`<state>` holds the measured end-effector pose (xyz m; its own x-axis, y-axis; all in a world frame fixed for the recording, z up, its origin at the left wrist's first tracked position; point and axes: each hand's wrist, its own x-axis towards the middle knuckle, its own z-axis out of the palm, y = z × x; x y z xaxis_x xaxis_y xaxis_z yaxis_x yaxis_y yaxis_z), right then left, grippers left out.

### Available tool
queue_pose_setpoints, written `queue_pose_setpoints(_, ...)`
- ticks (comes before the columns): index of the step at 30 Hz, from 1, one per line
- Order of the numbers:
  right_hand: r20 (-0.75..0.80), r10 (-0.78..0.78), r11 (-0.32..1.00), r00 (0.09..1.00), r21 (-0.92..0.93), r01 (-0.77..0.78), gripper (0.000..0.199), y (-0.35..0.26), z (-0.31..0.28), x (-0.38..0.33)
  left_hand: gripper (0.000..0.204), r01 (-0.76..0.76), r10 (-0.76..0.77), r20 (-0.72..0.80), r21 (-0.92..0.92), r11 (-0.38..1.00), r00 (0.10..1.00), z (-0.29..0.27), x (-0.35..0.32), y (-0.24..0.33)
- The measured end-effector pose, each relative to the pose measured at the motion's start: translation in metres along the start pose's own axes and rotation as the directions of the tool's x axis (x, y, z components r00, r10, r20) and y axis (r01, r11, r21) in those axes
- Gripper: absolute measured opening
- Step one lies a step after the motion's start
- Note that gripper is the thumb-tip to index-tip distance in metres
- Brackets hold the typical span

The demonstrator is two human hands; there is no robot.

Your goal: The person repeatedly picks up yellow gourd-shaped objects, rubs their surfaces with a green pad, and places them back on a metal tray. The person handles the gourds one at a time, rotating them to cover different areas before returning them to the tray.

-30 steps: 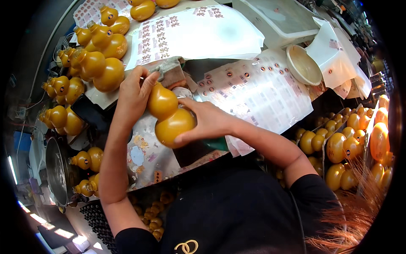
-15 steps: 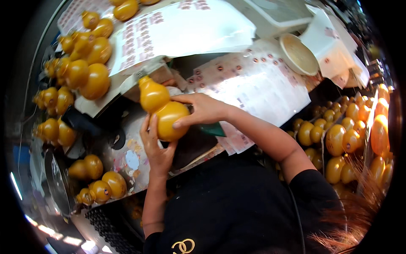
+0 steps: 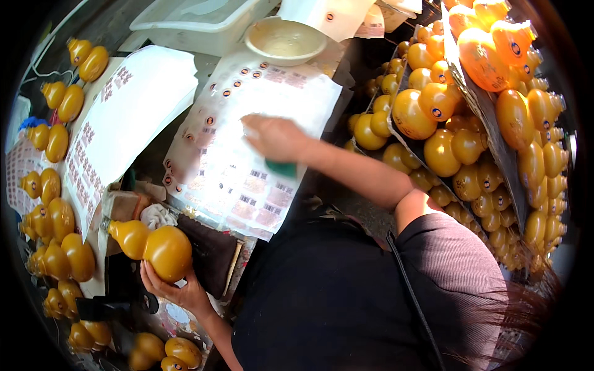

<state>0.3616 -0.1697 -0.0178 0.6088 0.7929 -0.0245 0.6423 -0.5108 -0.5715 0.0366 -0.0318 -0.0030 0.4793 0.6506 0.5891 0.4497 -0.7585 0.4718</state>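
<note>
My left hand (image 3: 176, 290) is closed around the lower bulb of a yellow gourd-shaped bottle (image 3: 168, 252). The bottle lies tilted, its narrow neck toward the left. Over a white sheet of stickers (image 3: 297, 99), my right hand (image 3: 275, 137) is smeared by motion, so its fingers cannot be read. A dark green piece (image 3: 281, 168) shows just below that hand; whether it is held is hidden. Small round dark stickers and barcode labels dot the sheet.
A pale bowl (image 3: 286, 43) stands at the sheet's far end, by a clear plastic tub (image 3: 192, 15). Another printed sheet (image 3: 133, 105) lies left. More gourd bottles line the left edge (image 3: 60, 213) and fill racks at right (image 3: 442, 151). A crumpled cloth (image 3: 158, 216) is near the held bottle.
My right hand has left the bottle and moved over the sticker sheet. My left hand still holds the bottle, now by its lower bulb. The view has swung to the right.
</note>
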Motion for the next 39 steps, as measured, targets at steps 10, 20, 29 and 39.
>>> queue_pose_setpoints(10,-0.239,-0.206,0.967,0.949,-0.198,0.160,0.035,0.104,-0.035,-0.063,0.077,-0.020,0.020,-0.008,0.034,0.999,1.000,0.002,-0.004,0.001)
queue_pose_setpoints(20,0.088,0.641,0.103,0.763,0.975,-0.199,0.040,0.077,0.014,-0.076,0.076,0.016,-0.022,-0.066,-0.094,0.995,0.998,0.007,-0.012,-0.006)
queue_pose_setpoints(29,-0.482,0.470,0.575,0.739,0.803,0.158,0.010,0.085,-0.013,-0.078,0.087,0.109,-0.109,0.003,-0.150,0.983,0.994,0.000,-0.006,-0.002)
queue_pose_setpoints(39,0.042,-0.399,0.828,0.916,0.445,0.340,0.024,-0.093,-0.041,0.007,0.084,0.283,-0.282,0.067,-0.426,0.860,0.957,0.001,-0.014,-0.011)
